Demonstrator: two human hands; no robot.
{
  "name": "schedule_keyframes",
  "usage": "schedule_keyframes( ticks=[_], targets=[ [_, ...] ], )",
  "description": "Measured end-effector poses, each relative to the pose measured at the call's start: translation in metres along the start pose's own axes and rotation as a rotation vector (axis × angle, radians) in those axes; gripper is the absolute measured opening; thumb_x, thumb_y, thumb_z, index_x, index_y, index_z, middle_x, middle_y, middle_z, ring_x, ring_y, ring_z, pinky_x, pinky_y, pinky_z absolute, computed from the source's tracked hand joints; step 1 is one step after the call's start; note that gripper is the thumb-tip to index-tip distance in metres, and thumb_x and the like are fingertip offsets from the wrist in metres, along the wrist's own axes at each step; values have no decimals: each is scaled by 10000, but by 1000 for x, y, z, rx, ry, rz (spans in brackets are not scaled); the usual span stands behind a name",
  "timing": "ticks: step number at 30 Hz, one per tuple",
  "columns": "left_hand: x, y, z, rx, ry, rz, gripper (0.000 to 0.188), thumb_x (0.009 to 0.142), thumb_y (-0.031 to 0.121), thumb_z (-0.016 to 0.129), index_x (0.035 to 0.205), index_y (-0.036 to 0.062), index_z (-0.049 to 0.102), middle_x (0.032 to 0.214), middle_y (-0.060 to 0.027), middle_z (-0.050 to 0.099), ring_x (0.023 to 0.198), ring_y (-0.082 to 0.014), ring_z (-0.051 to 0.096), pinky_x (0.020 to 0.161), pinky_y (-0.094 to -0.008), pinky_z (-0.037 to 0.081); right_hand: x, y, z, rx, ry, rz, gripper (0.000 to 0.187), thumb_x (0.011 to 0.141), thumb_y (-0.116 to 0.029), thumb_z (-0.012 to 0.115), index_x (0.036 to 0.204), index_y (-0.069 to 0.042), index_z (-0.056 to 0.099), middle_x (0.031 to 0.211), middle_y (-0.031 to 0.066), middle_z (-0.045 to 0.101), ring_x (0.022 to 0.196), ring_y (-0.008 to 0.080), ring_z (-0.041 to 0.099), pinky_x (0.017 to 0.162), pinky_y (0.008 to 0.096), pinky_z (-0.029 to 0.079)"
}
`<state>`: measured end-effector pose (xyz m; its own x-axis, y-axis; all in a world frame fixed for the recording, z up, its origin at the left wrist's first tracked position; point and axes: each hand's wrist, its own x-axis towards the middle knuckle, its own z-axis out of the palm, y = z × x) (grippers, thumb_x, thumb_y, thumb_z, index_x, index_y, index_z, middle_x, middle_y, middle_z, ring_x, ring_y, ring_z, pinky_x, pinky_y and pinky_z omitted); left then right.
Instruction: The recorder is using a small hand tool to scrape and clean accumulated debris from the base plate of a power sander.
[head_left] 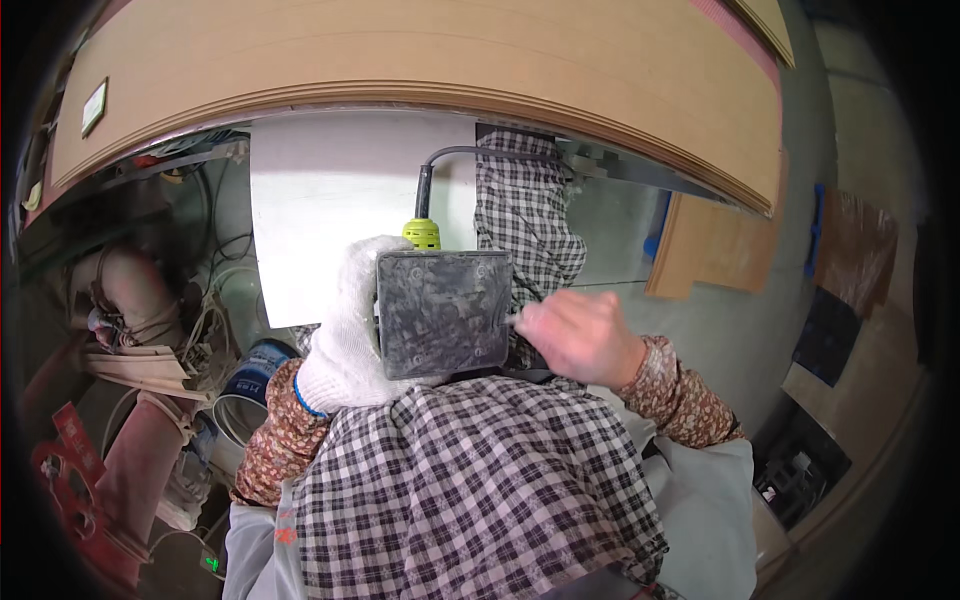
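An electric sheet sander (445,315) is turned over in front of my body, its square, dusty dark pad facing up. My left hand (350,335), in a white knitted glove, grips the tool from the left side. From the yellow-green collar (422,234) at the far end, a black cord (424,190) runs up and then off to the right. My bare right hand (585,335) is closed at the pad's right edge, fingertips pinched together; whether anything small is between them I cannot make out.
Stacked tan boards (430,50) span the far side, above a white panel (350,200). Checked cloth (525,190) lies beside that panel. At left stand an open can (245,405), dusty red pipes (145,460) and tangled hoses. More boards (715,240) sit at right.
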<state>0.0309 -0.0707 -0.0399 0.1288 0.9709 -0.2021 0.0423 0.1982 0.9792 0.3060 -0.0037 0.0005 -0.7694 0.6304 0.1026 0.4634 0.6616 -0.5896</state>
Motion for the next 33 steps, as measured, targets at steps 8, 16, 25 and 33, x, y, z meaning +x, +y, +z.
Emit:
schedule_keyframes(
  ticks=[8, 16, 25, 33],
  targets=[
    [-3, -6, -4, 110, -61, -4, 1034, 626, 226, 976, 1445, -39, 402, 1318, -214, 494, 1176, -336, 591, 1011, -441, 520, -2, 2, 1, 27, 5, 34, 147, 890, -99, 755, 850, -72, 616, 670, 41, 543, 544, 200, 601, 441, 340, 493],
    [1, -2, -8, 181, -108, 34, 1066, 626, 229, 983, 1459, -40, 375, 1342, -206, 487, 1206, -316, 598, 1036, -427, 524, -10, 1, 6, 86, 6, 19, 148, 903, -88, 736, 845, -62, 602, 670, 39, 530, 533, 192, 590, 423, 341, 480],
    [1, 4, -4, 62, -129, 22, 1019, 679, 177, 967, 1465, -16, 350, 1343, -172, 495, 1217, -264, 612, 1038, -402, 533, -9, 0, 8, 107, 44, 34, 145, 917, -91, 732, 847, -73, 607, 665, 28, 559, 542, 189, 611, 432, 333, 505],
    [4, 3, -8, 202, -149, 61, 1044, 674, 179, 973, 1472, -3, 325, 1352, -169, 486, 1227, -260, 608, 1046, -400, 529, -7, 4, 14, 126, 135, 53, 103, 924, -88, 728, 880, -70, 637, 683, 40, 593, 551, 177, 621, 435, 332, 513]
  ],
)
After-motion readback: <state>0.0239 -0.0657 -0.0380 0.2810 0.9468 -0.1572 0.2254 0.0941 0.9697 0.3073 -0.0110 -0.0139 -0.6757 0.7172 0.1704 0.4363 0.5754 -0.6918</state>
